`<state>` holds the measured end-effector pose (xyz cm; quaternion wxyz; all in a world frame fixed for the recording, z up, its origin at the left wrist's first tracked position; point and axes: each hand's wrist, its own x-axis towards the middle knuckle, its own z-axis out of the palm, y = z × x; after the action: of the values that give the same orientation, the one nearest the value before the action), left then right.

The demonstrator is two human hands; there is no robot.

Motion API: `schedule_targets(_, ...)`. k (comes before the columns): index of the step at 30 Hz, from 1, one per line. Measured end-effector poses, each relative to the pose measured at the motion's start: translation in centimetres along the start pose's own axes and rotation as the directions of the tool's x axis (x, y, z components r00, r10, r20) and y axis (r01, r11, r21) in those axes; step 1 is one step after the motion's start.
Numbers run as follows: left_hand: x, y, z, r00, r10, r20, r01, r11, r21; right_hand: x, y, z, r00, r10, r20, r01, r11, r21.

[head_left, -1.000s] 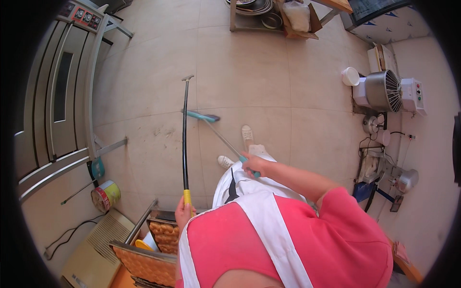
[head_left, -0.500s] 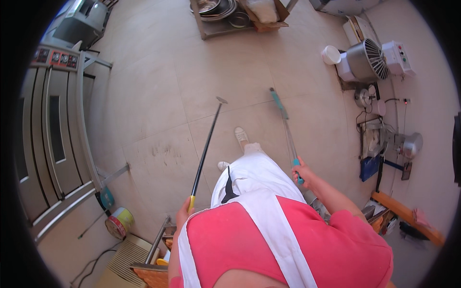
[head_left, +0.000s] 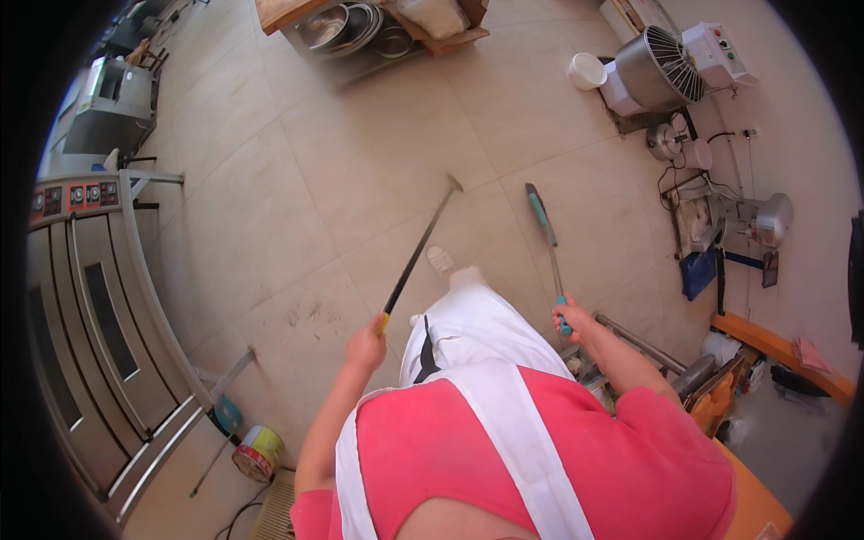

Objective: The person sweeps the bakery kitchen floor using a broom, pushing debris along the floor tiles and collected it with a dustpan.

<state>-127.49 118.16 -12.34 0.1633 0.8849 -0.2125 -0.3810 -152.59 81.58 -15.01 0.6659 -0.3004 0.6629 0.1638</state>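
Left hand (head_left: pixel 365 344) and right hand (head_left: pixel 573 319), well apart, clasp a black pole (head_left: pixel 418 254) toward one o'clock and a teal-handled tool (head_left: pixel 543 218) near twelve, apparently end-gripped to reach the floor (head_left: pixel 387 126).

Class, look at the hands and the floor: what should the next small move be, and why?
Probably swing the pole in the left hand leftward, bringing its far end over the dark marks on the floor. The marks lie left of the pole, its far end is off them, and the teal tool in the right hand is farther away.
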Motion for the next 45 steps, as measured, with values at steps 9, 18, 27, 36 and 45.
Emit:
schedule_targets(9, 0.1, 0.2, -0.2, 0.993, -0.111, 0.037, 0.112, 0.993, -0.037, 1.4, -6.9, 0.3, 0.997, -0.033, -0.07, 0.033, 0.999, 0.01)
schedule_targets(18, -1.6, 0.1, -0.1, 0.945, -0.305, 0.119, 0.313, 0.948, -0.053, 3.0, -12.1, 6.7, 0.998, -0.005, 0.065, 0.018, 0.98, -0.197)
schedule_targets(27, -12.4, -6.2, 5.4, 0.845, -0.516, 0.142, 0.425, 0.486, -0.764, 0.5, -7.5, 21.3, 0.987, 0.085, 0.135, 0.009, 0.817, -0.577)
schedule_targets(36, -20.7, -2.5, 10.5, 0.658, -0.753, -0.018, 0.148, 0.152, -0.977, -2.0, 4.5, 34.7, 0.871, 0.372, 0.32, 0.107, 0.493, -0.864)
schedule_targets(45, -27.2, -7.3, 11.0, 0.446, -0.885, 0.131, -0.144, -0.215, -0.966, -5.8, 2.5, 36.7, 0.907, 0.29, 0.305, 0.143, 0.469, -0.871)
